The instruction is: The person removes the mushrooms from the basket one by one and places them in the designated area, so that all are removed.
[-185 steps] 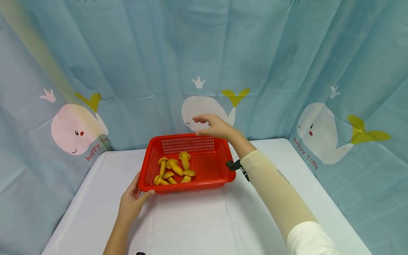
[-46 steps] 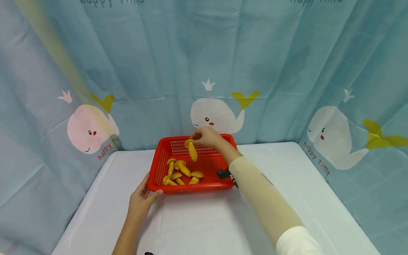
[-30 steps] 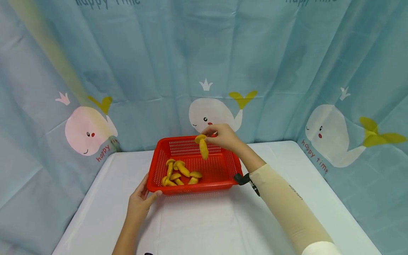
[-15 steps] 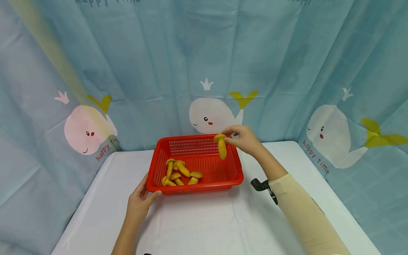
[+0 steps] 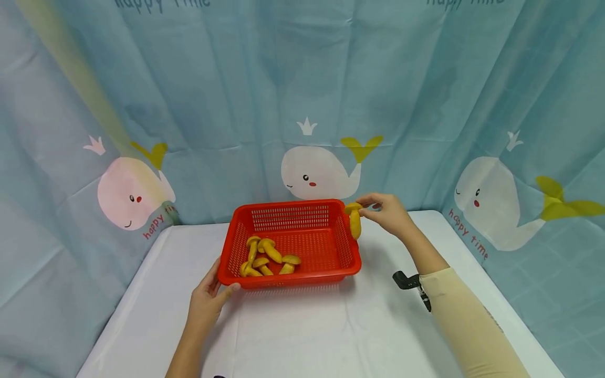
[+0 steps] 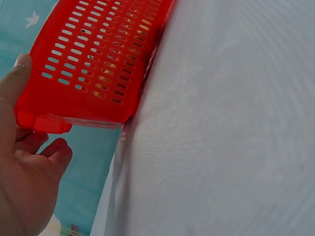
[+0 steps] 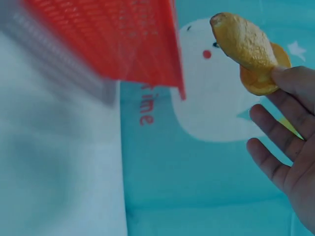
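Note:
My right hand [image 5: 388, 214] pinches a yellow mushroom [image 5: 355, 221] by its cap, stem hanging down, at the right rim of a red plastic basket [image 5: 302, 279]. In the right wrist view the thumb and forefinger pinch the mushroom [image 7: 246, 44] while the other fingers stay loose. My left hand [image 5: 204, 304] grips the basket's front left corner. The left wrist view shows the thumb on the rim of the basket [image 6: 78, 98] and fingers curled beneath its lip. Several more yellow mushrooms [image 5: 270, 250] lie in the left half of the basket.
The basket stands on a table with a white cloth [image 5: 293, 331], toward its back edge. Behind and at both sides hangs a light blue curtain [image 5: 227, 105] printed with whales. A small black object [image 5: 219, 376] shows at the bottom edge of the head view.
The right hand came down to the basket, lifted one mushroom out from among the others and carried it rightward to the right rim. The left hand keeps its hold on the corner.

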A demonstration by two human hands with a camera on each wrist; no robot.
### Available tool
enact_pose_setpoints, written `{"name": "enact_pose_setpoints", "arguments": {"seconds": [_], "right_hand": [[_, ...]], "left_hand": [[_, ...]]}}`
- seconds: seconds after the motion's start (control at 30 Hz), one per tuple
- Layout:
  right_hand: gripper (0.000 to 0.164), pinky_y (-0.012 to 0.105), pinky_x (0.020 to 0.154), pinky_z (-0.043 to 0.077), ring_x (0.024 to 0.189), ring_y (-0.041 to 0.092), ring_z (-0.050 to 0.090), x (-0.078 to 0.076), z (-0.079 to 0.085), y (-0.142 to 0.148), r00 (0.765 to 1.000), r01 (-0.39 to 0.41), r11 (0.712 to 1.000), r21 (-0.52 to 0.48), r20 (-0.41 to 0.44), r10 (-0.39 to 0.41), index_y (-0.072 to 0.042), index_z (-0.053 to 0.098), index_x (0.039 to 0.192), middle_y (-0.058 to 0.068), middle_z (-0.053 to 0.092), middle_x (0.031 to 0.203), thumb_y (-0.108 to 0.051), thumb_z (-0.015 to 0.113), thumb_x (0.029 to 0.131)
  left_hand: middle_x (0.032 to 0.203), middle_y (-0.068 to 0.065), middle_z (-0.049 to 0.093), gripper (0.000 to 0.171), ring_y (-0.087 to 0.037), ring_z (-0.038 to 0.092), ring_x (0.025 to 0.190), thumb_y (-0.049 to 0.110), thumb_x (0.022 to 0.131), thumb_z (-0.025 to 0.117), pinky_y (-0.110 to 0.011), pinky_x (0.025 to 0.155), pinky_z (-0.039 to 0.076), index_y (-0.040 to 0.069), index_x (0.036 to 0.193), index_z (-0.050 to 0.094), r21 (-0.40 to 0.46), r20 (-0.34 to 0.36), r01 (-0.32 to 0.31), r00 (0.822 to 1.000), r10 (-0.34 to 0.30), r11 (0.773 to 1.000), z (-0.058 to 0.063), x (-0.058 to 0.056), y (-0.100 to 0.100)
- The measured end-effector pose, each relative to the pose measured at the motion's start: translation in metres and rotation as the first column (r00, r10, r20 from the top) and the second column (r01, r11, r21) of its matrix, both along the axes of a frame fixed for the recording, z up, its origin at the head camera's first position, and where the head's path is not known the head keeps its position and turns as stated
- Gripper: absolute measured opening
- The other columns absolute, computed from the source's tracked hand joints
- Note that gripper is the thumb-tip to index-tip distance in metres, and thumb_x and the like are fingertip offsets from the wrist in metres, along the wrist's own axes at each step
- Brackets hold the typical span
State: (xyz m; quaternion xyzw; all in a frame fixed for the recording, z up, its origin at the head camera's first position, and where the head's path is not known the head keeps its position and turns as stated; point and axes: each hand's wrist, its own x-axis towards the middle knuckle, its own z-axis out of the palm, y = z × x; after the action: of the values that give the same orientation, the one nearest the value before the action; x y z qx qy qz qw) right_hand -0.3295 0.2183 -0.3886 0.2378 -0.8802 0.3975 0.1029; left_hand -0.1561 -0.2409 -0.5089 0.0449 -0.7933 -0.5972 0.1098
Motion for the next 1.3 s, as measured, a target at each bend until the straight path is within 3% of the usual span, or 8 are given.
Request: {"name": "enact_pose_setpoints", "arguments": {"seconds": [0.4, 0.73, 1.03, 1.3], "right_hand": [[0.025, 0.039, 0.081, 0.062, 0.093, 0.029, 0.070, -0.012, -0.028, 0.023, 0.990, 0.096, 0.995, 0.009, 0.101, -0.096, -0.010, 0.075, 0.118, 0.011, 0.075, 0.111, -0.017, 0.075, 0.095], [0.027, 0.046, 0.089, 0.059, 0.109, 0.031, 0.065, -0.037, -0.061, 0.037, 0.979, 0.107, 0.994, 0.023, 0.171, -0.109, -0.007, 0.074, 0.122, 0.013, 0.074, 0.115, -0.017, 0.073, 0.097], [0.027, 0.053, 0.101, 0.052, 0.118, 0.035, 0.063, -0.051, -0.090, 0.041, 0.963, 0.127, 0.990, 0.060, 0.233, -0.138, -0.006, 0.073, 0.122, 0.014, 0.074, 0.116, -0.017, 0.073, 0.097], [0.030, 0.050, 0.100, 0.054, 0.116, 0.036, 0.064, -0.052, -0.103, 0.041, 0.949, 0.137, 0.987, 0.084, 0.276, -0.155, -0.003, 0.071, 0.125, 0.018, 0.072, 0.120, -0.016, 0.069, 0.099]], "left_hand": [[0.166, 0.000, 0.034, 0.090, -0.026, 0.036, 0.151, 0.028, 0.088, 0.082, -0.006, 0.102, 0.041, 0.020, 0.163, 0.031, -0.021, -0.034, 0.014, 0.999, -0.015, 1.000, -0.002, -0.001, -0.001], [0.165, 0.002, 0.035, 0.091, -0.023, 0.037, 0.151, 0.033, 0.087, 0.082, -0.019, 0.106, 0.042, 0.025, 0.162, 0.031, -0.047, -0.016, 0.004, 1.000, -0.005, 0.999, -0.001, 0.001, 0.000], [0.166, 0.003, 0.033, 0.091, -0.023, 0.035, 0.152, 0.035, 0.087, 0.081, -0.022, 0.108, 0.041, 0.025, 0.163, 0.030, -0.025, 0.011, 0.002, 1.000, -0.001, 1.000, 0.001, 0.001, 0.000], [0.166, 0.002, 0.033, 0.092, -0.024, 0.034, 0.152, 0.032, 0.088, 0.082, -0.010, 0.104, 0.040, 0.021, 0.163, 0.030, -0.022, -0.004, 0.005, 1.000, -0.005, 1.000, -0.001, -0.001, -0.001]]}}
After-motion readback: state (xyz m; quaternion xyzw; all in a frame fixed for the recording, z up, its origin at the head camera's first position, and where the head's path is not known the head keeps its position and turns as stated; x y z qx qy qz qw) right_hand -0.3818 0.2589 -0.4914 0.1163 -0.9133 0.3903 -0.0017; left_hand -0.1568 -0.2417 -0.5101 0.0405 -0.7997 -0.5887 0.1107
